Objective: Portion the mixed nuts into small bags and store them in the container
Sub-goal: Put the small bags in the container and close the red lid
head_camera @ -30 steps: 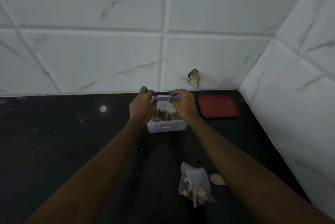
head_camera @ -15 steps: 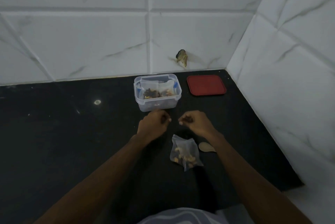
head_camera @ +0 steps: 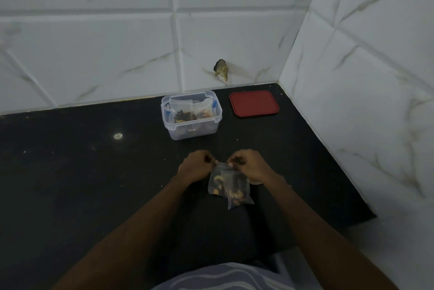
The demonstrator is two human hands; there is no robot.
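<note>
My left hand and right hand are back from the container and now pinch the next bag to store.

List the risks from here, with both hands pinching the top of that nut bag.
1. The left hand and the right hand pinch only the top edge of the small clear plastic bag of mixed nuts; if the seal is not fully shut, nuts may spill onto the black countertop when it is lifted.
2. The clear rectangular plastic container already holds filled bags, so this one may sit high and block the red rectangular lid.
</note>
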